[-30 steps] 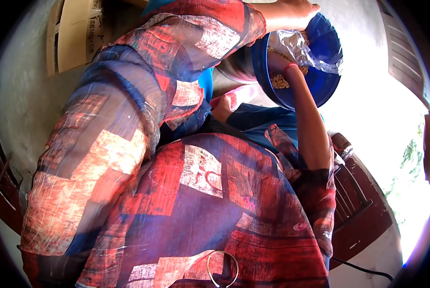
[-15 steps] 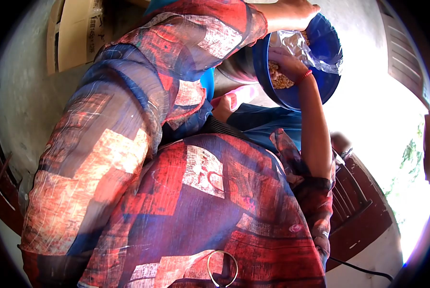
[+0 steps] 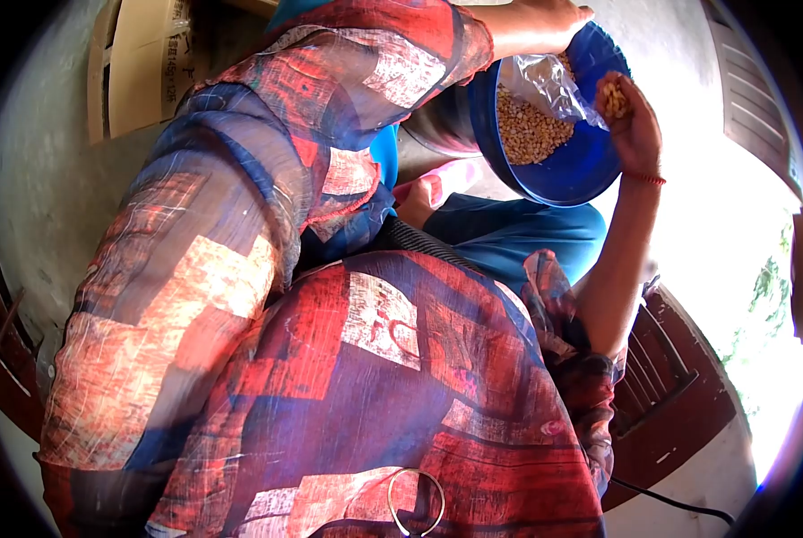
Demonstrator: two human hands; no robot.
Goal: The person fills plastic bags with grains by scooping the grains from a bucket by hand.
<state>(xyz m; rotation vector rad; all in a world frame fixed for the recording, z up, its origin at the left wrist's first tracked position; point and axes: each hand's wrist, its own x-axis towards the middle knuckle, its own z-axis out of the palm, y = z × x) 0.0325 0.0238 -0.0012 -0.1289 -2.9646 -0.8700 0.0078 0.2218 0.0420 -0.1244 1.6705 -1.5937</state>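
Note:
A blue bucket [image 3: 563,186] is tipped with its mouth toward me. Yellow corn kernels [image 3: 531,133] lie inside it, partly covered by a clear plastic bag [image 3: 545,82]. At the far rim is my left hand [image 3: 549,22], closed on the bucket's edge; its fingertips are partly hidden. My right hand [image 3: 636,134], with a red band at the wrist, is raised at the bucket's right rim. Its fingers curl around a handful of corn kernels, which show in the palm.
A cardboard box [image 3: 142,72] stands on the floor at upper left. Dark red wooden chairs [image 3: 670,386] are behind me on the right. A black cable [image 3: 679,504] runs along the lower right. My bent leg in blue trousers [image 3: 509,229] is beside the bucket.
My right hand has come up out of the bucket and moved right, carrying corn kernels. More of the corn inside now shows. My left hand has barely shifted.

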